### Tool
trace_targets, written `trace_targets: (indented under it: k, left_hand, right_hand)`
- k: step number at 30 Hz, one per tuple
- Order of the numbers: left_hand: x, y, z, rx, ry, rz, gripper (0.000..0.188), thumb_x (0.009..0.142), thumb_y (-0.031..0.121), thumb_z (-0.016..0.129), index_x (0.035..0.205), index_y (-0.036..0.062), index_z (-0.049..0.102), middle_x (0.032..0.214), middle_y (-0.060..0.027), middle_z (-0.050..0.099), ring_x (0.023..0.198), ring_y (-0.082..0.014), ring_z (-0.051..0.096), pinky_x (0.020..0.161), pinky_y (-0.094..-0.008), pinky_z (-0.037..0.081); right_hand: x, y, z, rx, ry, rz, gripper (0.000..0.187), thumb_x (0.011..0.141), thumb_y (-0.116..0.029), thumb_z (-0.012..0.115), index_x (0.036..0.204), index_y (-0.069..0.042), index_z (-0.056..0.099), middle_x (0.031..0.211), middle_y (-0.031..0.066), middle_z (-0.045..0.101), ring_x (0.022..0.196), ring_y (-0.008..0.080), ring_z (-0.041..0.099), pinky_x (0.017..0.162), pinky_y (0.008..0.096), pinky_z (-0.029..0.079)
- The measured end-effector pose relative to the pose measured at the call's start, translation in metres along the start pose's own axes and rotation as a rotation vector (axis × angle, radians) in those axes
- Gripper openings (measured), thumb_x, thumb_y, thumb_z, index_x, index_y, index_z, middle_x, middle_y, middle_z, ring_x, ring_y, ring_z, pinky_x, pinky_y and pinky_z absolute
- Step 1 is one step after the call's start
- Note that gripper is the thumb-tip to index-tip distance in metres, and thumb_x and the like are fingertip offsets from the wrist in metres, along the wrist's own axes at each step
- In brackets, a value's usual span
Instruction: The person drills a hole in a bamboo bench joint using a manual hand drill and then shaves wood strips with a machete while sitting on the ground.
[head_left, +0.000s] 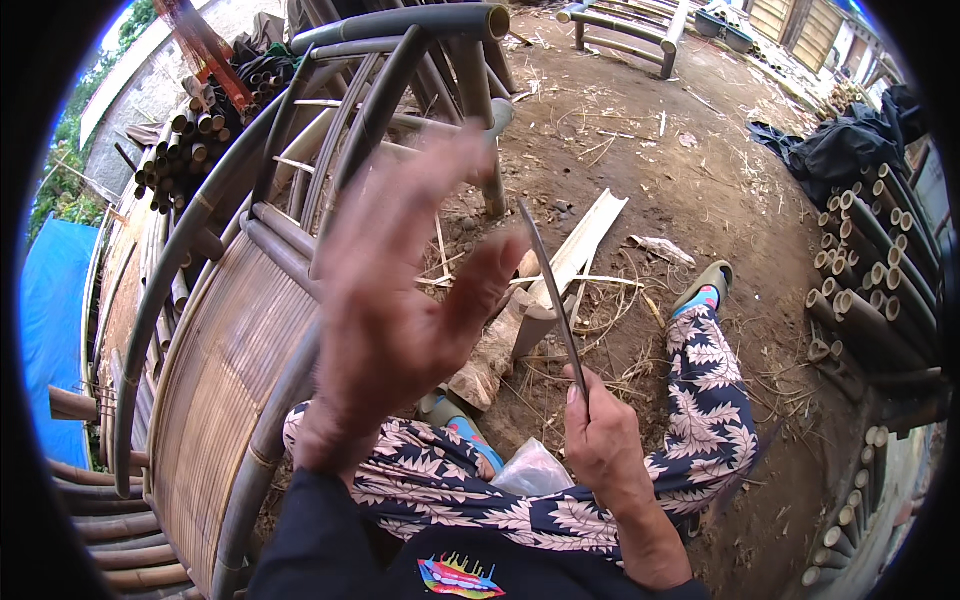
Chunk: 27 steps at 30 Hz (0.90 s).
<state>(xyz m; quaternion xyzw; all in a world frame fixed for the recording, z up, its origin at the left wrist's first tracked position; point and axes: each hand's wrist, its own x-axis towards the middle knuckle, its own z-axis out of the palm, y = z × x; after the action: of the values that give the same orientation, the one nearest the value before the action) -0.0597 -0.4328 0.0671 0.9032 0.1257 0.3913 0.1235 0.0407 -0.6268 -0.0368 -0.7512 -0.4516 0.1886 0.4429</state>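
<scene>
My left hand (395, 290) is raised close to the camera, smeared by motion. Its fingers are stretched up and the thumb stands apart, with nothing visible in it. My right hand (607, 440) is closed around the lower end of a long, narrow, dark-bladed knife (553, 278); its grip is hidden by the fingers. The blade points up and away, leaning slightly left. Beyond it a split pale bamboo piece (592, 236) lies slanted on the ground. A rough wood block (485, 370) rests between my feet, partly behind my left hand.
At my left stands a bamboo chair (215, 370) with a slatted surface. A clear plastic bag (533, 468) lies between my legs. Bamboo poles are stacked at right (880, 260) and far left (190, 140). A low bamboo bench (625, 30) stands far off. Shavings litter the dirt ground (700, 170).
</scene>
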Motion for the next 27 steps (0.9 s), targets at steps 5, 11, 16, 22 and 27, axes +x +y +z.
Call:
trace_targets:
  k: [5, 11, 16, 22, 27]
  left_hand:
    - [0.077, -0.037, 0.096, -0.029, -0.707, -0.065, 0.058, 0.102, 0.056, 0.036, 0.111, 0.0082, 0.069, 0.101, -0.0157, 0.070, 0.098, -0.0244, 0.066, 0.106, -0.0504, 0.035]
    - [0.118, 0.019, 0.086, 0.122, -0.563, 0.299, 0.070, 0.102, 0.059, 0.024, 0.136, 0.0058, 0.053, 0.147, -0.0154, 0.047, 0.140, -0.0255, 0.040, 0.121, -0.0533, 0.016]
    - [0.067, -0.046, 0.128, 0.104, -0.882, 0.072, 0.072, 0.102, 0.059, 0.025, 0.141, 0.0036, 0.048, 0.151, -0.0201, 0.041, 0.141, -0.0318, 0.038, 0.120, -0.0527, 0.020]
    - [0.102, -0.010, 0.113, -0.138, -0.663, 0.361, 0.068, 0.101, 0.062, 0.030, 0.119, 0.0065, 0.065, 0.120, -0.0149, 0.063, 0.117, -0.0282, 0.057, 0.112, -0.0488, 0.030]
    - [0.044, -0.043, 0.153, 0.154, -0.678, 0.400, 0.060, 0.104, 0.054, 0.030, 0.076, 0.0184, 0.069, 0.071, -0.0010, 0.061, 0.082, -0.0165, 0.064, 0.110, -0.0462, 0.030]
  right_hand:
    - [0.013, -0.006, -0.006, -0.005, -0.016, 0.060, 0.028, 0.099, -0.015, 0.047, 0.117, 0.002, 0.060, 0.075, 0.0262, 0.063, 0.070, 0.0419, 0.065, 0.063, 0.0466, 0.049]
    - [0.032, 0.019, -0.023, -0.073, 0.028, 0.153, 0.030, 0.100, -0.022, 0.046, 0.110, 0.000, 0.063, 0.075, 0.0262, 0.063, 0.072, 0.0443, 0.064, 0.064, 0.0468, 0.049]
    - [0.033, 0.012, -0.009, -0.100, -0.109, 0.094, 0.030, 0.101, -0.021, 0.045, 0.108, 0.002, 0.063, 0.070, 0.0228, 0.062, 0.063, 0.0319, 0.067, 0.057, 0.0424, 0.051]
    - [0.037, 0.038, -0.014, 0.040, -0.048, 0.267, 0.029, 0.099, -0.022, 0.047, 0.104, 0.002, 0.062, 0.077, 0.0256, 0.064, 0.075, 0.0405, 0.064, 0.069, 0.0484, 0.051]
    - [0.061, 0.031, -0.027, -0.037, -0.155, 0.304, 0.027, 0.099, -0.019, 0.047, 0.106, 0.002, 0.061, 0.084, 0.0242, 0.069, 0.076, 0.0411, 0.069, 0.066, 0.0479, 0.056]
